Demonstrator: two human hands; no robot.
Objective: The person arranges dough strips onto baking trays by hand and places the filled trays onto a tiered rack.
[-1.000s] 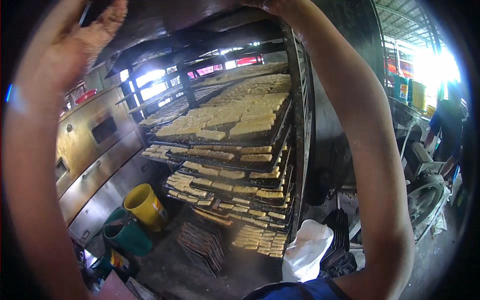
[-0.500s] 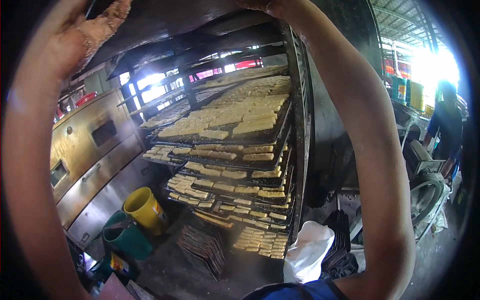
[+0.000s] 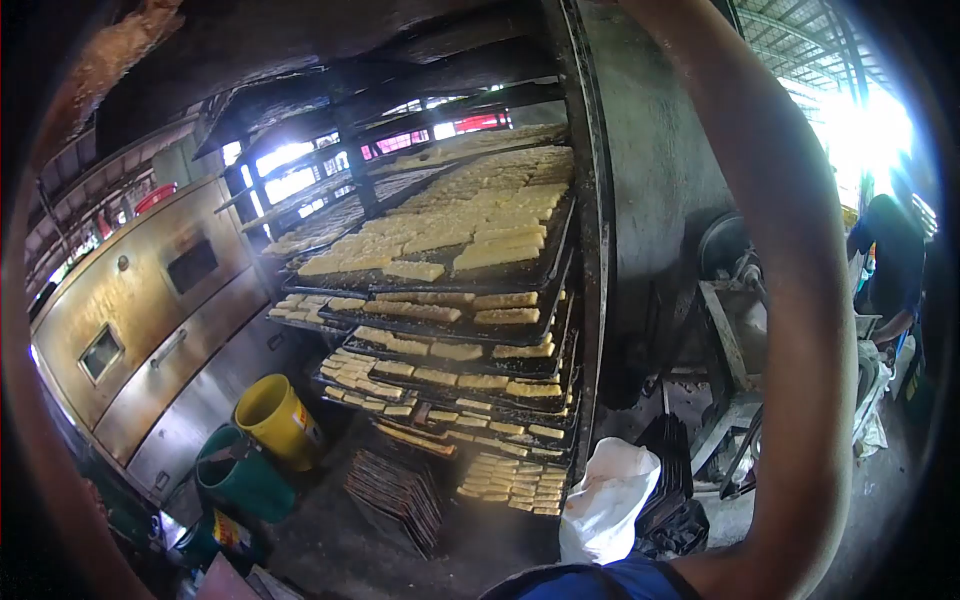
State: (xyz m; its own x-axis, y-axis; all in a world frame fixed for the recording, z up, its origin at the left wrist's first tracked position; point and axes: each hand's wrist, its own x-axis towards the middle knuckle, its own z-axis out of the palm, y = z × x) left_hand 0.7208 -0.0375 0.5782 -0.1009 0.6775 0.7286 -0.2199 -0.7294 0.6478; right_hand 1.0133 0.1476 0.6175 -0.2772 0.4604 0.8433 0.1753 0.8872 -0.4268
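Both arms are raised on either side of a tall dark rack (image 3: 592, 200). My left hand (image 3: 115, 65) shows partly at the top left edge, near the underside of a dark tray (image 3: 270, 40); its fingers are blurred and cut off. My right hand is beyond the top edge, with only the forearm in view. Below, the rack holds several trays of pale bread sticks (image 3: 430, 235), laid in rows. More sticks (image 3: 512, 482) lie on a low tray.
At left is a metal oven (image 3: 150, 310), with a yellow bucket (image 3: 278, 420) and green bucket (image 3: 243, 475) before it. Stacked trays (image 3: 395, 500) and a white sack (image 3: 608, 500) are low down. A machine (image 3: 735, 330) and another person (image 3: 885, 260) are at right.
My left hand has moved up and left, toward the frame edge. My right hand has gone out of view at the top, and its forearm has shifted right. More of the oven and machine shows.
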